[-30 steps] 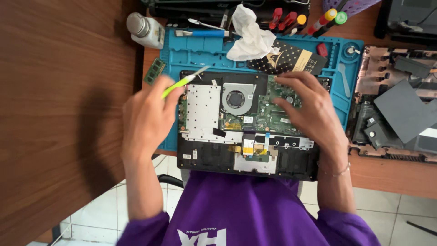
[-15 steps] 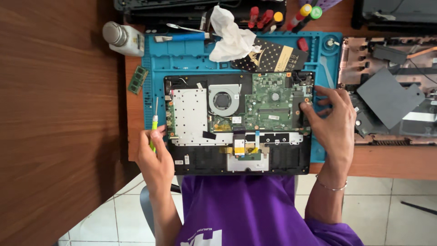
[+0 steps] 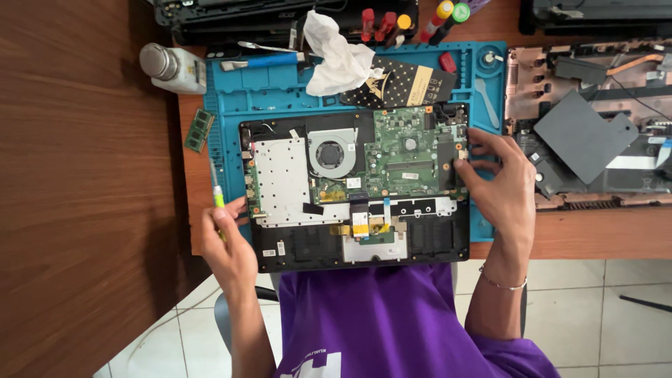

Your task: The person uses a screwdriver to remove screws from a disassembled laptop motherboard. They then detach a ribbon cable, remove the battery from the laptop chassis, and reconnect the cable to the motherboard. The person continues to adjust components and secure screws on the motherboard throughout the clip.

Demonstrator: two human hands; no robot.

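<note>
Steadying the opened black laptop chassis [image 3: 364, 241] on the blue silicone repair mat [image 3: 280, 98].
My left hand [image 3: 227, 248] is gripping a yellow-green handled screwdriver [image 3: 217, 196]; my right hand [image 3: 500, 185] fingers [image 3: 465, 166] are pressing, half-curled, on the green motherboard [image 3: 402, 157] edge.

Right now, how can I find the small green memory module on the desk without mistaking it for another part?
Start at the blue rubber work mat under the opened black laptop. Look just off the mat's left edge, below the white plastic bottle. The small green memory module lies alone on bare wood, flat and rectangular, unlike the large green mainboard inside the laptop.
</note>
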